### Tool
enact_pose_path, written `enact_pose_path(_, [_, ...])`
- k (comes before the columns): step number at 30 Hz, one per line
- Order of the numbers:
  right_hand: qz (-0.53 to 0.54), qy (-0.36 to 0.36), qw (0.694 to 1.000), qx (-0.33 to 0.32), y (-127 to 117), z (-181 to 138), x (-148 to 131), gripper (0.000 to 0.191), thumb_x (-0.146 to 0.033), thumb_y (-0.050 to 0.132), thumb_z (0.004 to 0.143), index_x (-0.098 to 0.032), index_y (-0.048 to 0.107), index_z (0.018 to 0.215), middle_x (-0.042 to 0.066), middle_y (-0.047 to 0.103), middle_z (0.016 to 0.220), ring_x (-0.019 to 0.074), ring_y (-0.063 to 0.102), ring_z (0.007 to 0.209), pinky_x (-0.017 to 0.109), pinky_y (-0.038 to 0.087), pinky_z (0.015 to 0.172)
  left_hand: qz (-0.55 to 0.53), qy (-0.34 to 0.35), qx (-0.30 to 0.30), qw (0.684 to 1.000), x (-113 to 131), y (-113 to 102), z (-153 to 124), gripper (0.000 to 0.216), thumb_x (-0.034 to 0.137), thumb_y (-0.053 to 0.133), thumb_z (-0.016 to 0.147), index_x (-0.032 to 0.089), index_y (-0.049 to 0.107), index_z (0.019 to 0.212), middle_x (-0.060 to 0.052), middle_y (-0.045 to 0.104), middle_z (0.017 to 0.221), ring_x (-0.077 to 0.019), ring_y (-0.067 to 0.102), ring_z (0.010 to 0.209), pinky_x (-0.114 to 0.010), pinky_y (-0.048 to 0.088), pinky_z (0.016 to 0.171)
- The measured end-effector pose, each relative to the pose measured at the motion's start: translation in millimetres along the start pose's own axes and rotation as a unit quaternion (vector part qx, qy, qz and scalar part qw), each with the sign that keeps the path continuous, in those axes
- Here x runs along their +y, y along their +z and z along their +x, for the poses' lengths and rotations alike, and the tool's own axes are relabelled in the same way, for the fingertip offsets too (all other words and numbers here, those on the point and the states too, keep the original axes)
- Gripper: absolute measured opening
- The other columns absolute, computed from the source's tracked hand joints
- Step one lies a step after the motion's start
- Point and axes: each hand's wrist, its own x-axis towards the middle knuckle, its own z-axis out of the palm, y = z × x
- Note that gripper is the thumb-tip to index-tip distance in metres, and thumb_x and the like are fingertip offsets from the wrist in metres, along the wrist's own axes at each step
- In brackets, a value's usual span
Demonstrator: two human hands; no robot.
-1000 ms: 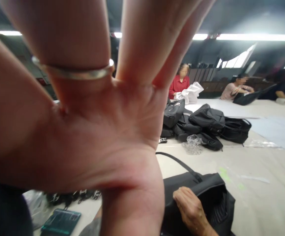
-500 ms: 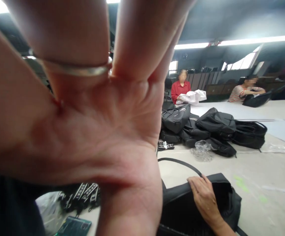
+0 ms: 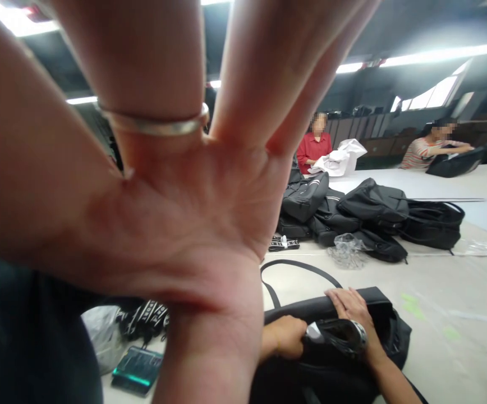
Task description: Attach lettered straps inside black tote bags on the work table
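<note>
Bag (image 3: 331,387) lies on the table (image 3: 458,359); the right hand (image 3: 353,308) crosses its rim, probably steadying the mouth, though I cannot tell its grip. The left hand (image 3: 288,336) pinches a looped strap (image 3: 331,331) (someone else's palm (image 3: 197,213) blocks much).

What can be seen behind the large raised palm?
To the picture's right, past the palm, piled black bags and a person in red show. Whatever lies directly behind the palm is covered.
</note>
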Motion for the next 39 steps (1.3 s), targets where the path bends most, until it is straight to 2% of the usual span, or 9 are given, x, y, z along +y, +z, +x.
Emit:
enact_pose_path(5, [0.143,0.225,0.96,0.086,-23.5,1.0,-34.2,0.042,-0.055,0.043,0.09,-0.022,0.068,0.096,0.007,0.07,0.103,0.0294,0.062,0.104,0.046,0.045,0.098,-0.053,-0.03,-0.1,0.993,-7.3,11.6,6.2,0.012,0.021,0.076,0.058,0.026,0.065,0.056,-0.001,0.062,0.058,-0.0307,0.066,0.067,-0.043,0.053,0.072])
enact_pose_path(8, [0.237,0.3,0.916,0.121,-27.5,-8.4,-41.8,0.041,-0.057,0.048,0.088,-0.02,0.065,0.093,0.005,0.067,0.083,0.0226,0.064,0.075,0.037,0.052,0.076,-0.142,-0.036,-0.133,0.98,-6.9,22.6,3.1,0.015,0.038,0.075,0.07,0.025,0.068,0.075,-0.004,0.067,0.073,-0.0272,0.067,0.072,-0.042,0.053,0.076])
enact_pose_path(12, [0.401,0.355,0.844,0.011,-23.0,-31.5,-42.3,0.044,-0.061,0.058,0.081,-0.019,0.061,0.093,-0.004,0.051,0.055,0.0089,0.035,0.038,0.023,0.031,0.038,-0.279,-0.049,-0.165,0.945,-4.3,39.3,-1.8,0.034,0.044,0.076,0.074,0.023,0.067,0.099,-0.008,0.069,0.09,-0.0254,0.069,0.083,-0.042,0.051,0.085])
enact_pose_path(17, [0.427,0.379,0.82,-0.039,-24.3,-50.3,-45.6,0.054,-0.064,0.062,0.076,-0.016,0.055,0.099,0.0,0.061,0.059,0.0117,0.049,0.041,0.023,0.036,0.044,-0.349,-0.036,-0.141,0.926,-5.9,49.1,-1.9,0.043,0.04,0.079,0.073,0.013,0.065,0.103,-0.012,0.068,0.095,-0.025,0.066,0.094,-0.04,0.047,0.095])
enact_pose_path(25, [0.429,0.406,0.806,-0.045,-37.3,-57.3,-54.6,0.046,-0.059,0.073,0.067,-0.015,0.06,0.075,0.003,0.061,0.08,0.0172,0.061,0.078,0.024,0.048,0.062,-0.319,0.073,-0.053,0.943,8.9,34.9,-9.3,0.017,0.022,0.076,0.075,0.022,0.064,0.088,-0.004,0.063,0.115,-0.023,0.054,0.117,-0.035,0.039,0.104])
enact_pose_path(30, [0.562,0.472,0.67,-0.112,-38.3,-66.0,-55.9,0.046,-0.051,0.08,0.065,-0.017,0.054,0.081,0.002,0.061,0.09,0.0202,0.067,0.078,0.031,0.052,0.068,-0.142,0.103,-0.07,0.982,9.4,20.6,-15.2,0.018,0.039,0.073,0.075,0.022,0.072,0.082,-0.005,0.067,0.083,-0.0222,0.063,0.083,-0.033,0.05,0.081])
enact_pose_path(34, [0.713,0.442,0.531,-0.118,-30.3,-64.2,-60.6,0.036,-0.039,0.079,0.073,-0.019,0.052,0.086,0.003,0.064,0.093,0.0217,0.066,0.087,0.037,0.052,0.079,-0.039,0.175,-0.134,0.975,6.3,22.5,-3.5,0.019,0.039,0.074,0.074,0.023,0.078,0.083,-0.01,0.063,0.121,-0.0314,0.054,0.118,-0.041,0.042,0.102])
enact_pose_path(37, [0.759,0.417,0.496,-0.072,-23.3,-60.3,-64.3,0.029,-0.034,0.077,0.077,-0.019,0.054,0.084,0.0,0.062,0.082,0.0137,0.061,0.075,0.028,0.049,0.069,0.063,0.244,-0.15,0.956,-3.4,30.5,7.6,0.017,0.03,0.07,0.078,0.028,0.077,0.094,-0.008,0.051,0.141,-0.0303,0.045,0.129,-0.044,0.033,0.111])
enact_pose_path(39, [0.751,0.419,0.509,-0.041,-20.9,-59.4,-65.7,0.028,-0.032,0.08,0.074,-0.017,0.057,0.08,-0.002,0.058,0.074,0.0113,0.056,0.069,0.025,0.047,0.066,0.073,0.23,-0.152,0.959,-10.9,33.5,10.0,0.026,0.027,0.072,0.074,0.028,0.076,0.1,-0.008,0.05,0.142,-0.0302,0.045,0.13,-0.045,0.033,0.112])
